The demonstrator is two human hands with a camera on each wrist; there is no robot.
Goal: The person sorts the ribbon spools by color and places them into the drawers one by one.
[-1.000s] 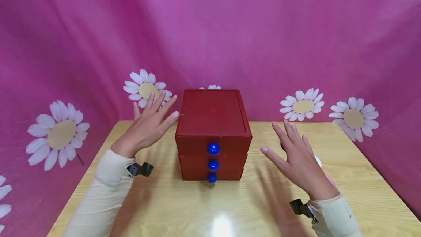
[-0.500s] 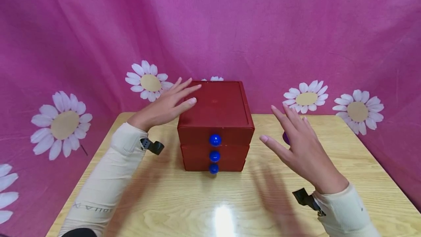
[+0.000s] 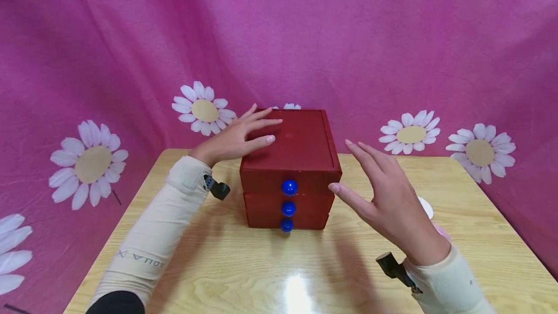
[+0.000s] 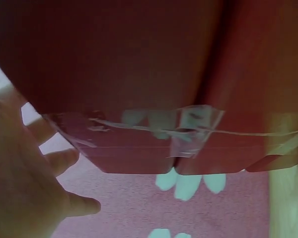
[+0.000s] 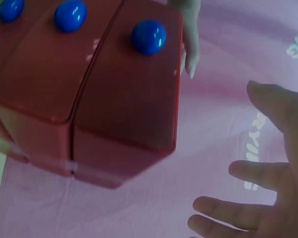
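Note:
A red box with three stacked drawers (image 3: 285,144) stands on the wooden table, each drawer front bearing a round blue knob (image 3: 289,187). All three drawers look closed. Over the left part of its top my left hand (image 3: 240,137) reaches with spread, straight fingers. The left wrist view shows the side of the drawer box (image 4: 139,59) close up, with a strip of clear tape (image 4: 196,129) on it. My right hand (image 3: 388,197) hovers to the right of the box, fingers spread and holding nothing. In the right wrist view its fingertips stand apart from the box.
Behind and right of my right hand, a white round thing (image 3: 426,207) and a pink thing (image 3: 442,231) lie on the table (image 3: 244,270), partly hidden. A pink cloth with white daisies (image 3: 279,38) hangs behind and at the sides.
My left hand has moved right, from beside the drawer box to over its top. My right hand has come closer to the box's right side. The head view has shifted slightly.

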